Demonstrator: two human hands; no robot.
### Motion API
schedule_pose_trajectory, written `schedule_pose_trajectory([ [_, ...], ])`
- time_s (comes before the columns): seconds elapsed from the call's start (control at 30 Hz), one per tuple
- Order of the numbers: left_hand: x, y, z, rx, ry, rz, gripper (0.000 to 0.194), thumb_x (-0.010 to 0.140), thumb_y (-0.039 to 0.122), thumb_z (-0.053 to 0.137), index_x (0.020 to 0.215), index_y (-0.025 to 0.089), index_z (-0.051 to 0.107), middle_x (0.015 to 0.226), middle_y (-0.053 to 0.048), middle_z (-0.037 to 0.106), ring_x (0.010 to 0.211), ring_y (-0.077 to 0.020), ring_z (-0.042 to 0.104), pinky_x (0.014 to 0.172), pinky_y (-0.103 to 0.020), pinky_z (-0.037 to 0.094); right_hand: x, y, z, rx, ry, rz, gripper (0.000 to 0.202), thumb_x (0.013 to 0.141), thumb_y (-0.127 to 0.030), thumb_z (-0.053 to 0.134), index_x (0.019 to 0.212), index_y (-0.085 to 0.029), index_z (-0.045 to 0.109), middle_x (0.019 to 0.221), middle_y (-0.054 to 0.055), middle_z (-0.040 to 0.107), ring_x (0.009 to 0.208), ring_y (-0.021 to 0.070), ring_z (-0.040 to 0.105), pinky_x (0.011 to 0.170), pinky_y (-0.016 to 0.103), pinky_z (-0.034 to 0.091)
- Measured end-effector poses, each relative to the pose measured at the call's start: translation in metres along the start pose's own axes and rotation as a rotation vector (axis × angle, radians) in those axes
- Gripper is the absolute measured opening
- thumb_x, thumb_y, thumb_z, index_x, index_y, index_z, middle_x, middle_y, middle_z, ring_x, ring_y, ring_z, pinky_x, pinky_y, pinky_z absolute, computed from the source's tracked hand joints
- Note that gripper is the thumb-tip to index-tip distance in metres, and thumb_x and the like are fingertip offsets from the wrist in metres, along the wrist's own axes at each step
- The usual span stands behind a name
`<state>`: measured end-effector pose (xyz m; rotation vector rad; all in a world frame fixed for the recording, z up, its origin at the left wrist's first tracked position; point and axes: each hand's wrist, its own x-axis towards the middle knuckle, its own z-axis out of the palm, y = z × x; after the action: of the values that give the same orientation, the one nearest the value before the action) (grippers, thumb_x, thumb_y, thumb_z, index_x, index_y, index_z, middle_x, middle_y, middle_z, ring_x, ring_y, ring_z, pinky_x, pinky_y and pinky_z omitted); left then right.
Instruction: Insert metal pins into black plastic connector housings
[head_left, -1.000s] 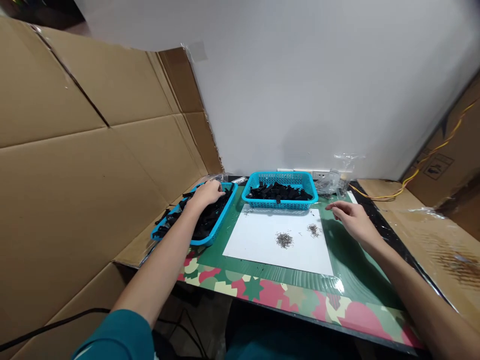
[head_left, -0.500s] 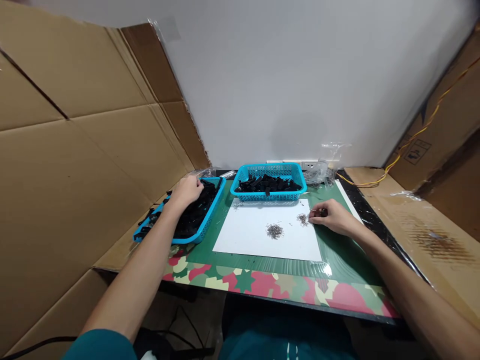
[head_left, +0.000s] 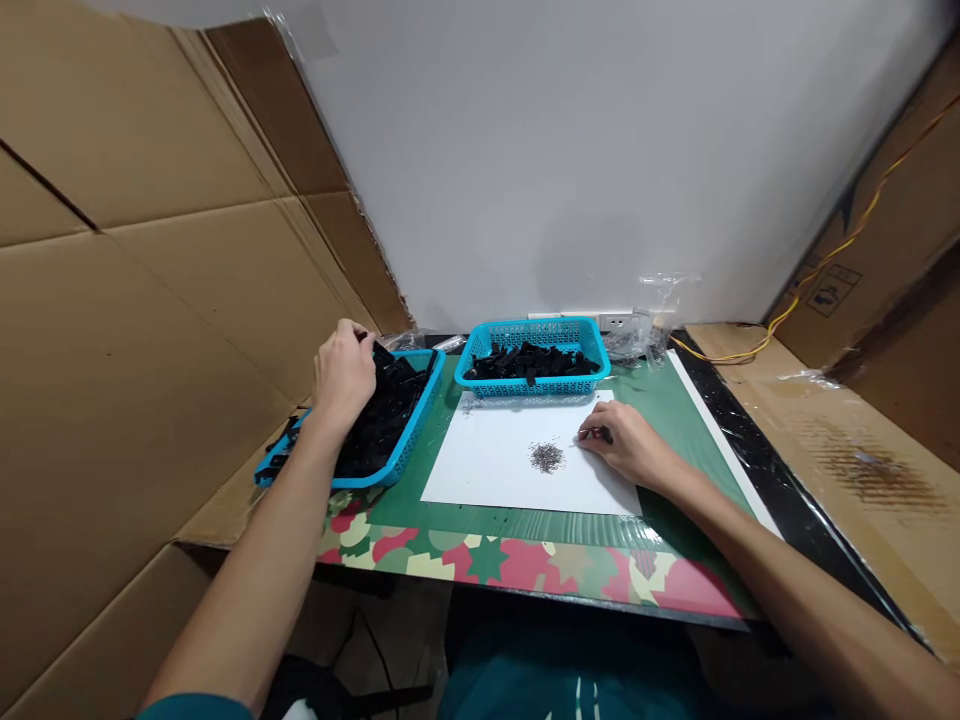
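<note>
My left hand (head_left: 345, 378) is over the far part of the left blue basket (head_left: 411, 432), which is heaped with flat black pieces (head_left: 379, 420). Its fingers are closed at a black piece (head_left: 384, 356), partly hidden by the hand. On the white sheet (head_left: 480, 480), my right hand (head_left: 622, 442) is closed with its fingertips pinched near the surface. Something dark shows under its curled fingers, too small to name. Just left of those fingertips lies a pile of tiny thin metal bits (head_left: 547, 457). A few more bits (head_left: 469, 408) are scattered at the sheet's far left corner.
A second blue basket (head_left: 529, 388) with black pieces stands behind the sheet. Crumpled clear plastic (head_left: 634, 340) and a wall socket (head_left: 615, 322) are at the back. Cardboard panels (head_left: 187, 330) enclose the left side; a yellow cord (head_left: 784, 325) runs down the right.
My left hand has moved left and slightly up over its basket. My right hand has slid left across the sheet, now covering the smaller heap of bits. The view has shifted slightly.
</note>
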<state>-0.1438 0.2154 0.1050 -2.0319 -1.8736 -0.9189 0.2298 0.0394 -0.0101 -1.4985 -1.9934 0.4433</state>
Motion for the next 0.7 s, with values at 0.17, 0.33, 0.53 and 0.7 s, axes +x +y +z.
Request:
schedule_pose_trajectory([
  [0.17, -0.019, 0.017, -0.007, -0.512, 0.060, 0.003, 0.015, 0.104, 0.034, 0.048, 0.107, 0.022, 0.055, 0.073, -0.001, 0.061, 0.059, -0.0182, 0.063, 0.058, -0.028, 0.049, -0.001, 0.003, 0.007, -0.120, -0.058, -0.053, 0.017, 0.099, -0.014, 0.059, 0.092, -0.016, 0.075, 0.098, 0.011, 0.073, 0.094, 0.0265, 0.062, 0.084, 0.035, 0.042],
  [0.33, -0.078, 0.064, -0.014, -1.029, -0.283, -0.072, 0.023, 0.103, 0.045, 0.054, 0.115, 0.026, 0.052, 0.066, 0.006, 0.054, 0.040, -0.0108, 0.048, 0.038, -0.019, 0.029, -0.005, 0.000, 0.004, -0.015, -0.044, -0.049, 0.016, 0.103, -0.015, 0.049, 0.092, -0.017, 0.061, 0.097, 0.010, 0.065, 0.092, 0.0248, 0.055, 0.082, 0.036, 0.039],
  [0.53, -0.158, 0.114, -0.004, -1.437, -0.899, -0.353, 0.043, 0.095, 0.051, 0.068, 0.123, 0.027, 0.048, 0.077, 0.006, 0.052, 0.050, -0.0053, 0.039, 0.046, -0.014, 0.021, -0.010, -0.019, -0.006, 0.632, -0.091, 0.051, 0.027, 0.107, -0.046, 0.048, 0.095, -0.022, 0.052, 0.087, 0.000, 0.049, 0.078, 0.0172, 0.044, 0.071, 0.030, 0.037],
  [0.7, -0.199, 0.142, 0.006, -1.471, -0.858, -0.436, 0.052, 0.093, 0.052, 0.072, 0.131, 0.024, 0.049, 0.076, 0.007, 0.042, 0.055, -0.0055, 0.030, 0.050, -0.016, 0.021, -0.013, -0.039, 0.000, 0.893, -0.103, 0.086, 0.032, 0.102, -0.051, 0.059, 0.092, -0.022, 0.053, 0.085, -0.002, 0.044, 0.077, 0.0159, 0.041, 0.072, 0.029, 0.036],
])
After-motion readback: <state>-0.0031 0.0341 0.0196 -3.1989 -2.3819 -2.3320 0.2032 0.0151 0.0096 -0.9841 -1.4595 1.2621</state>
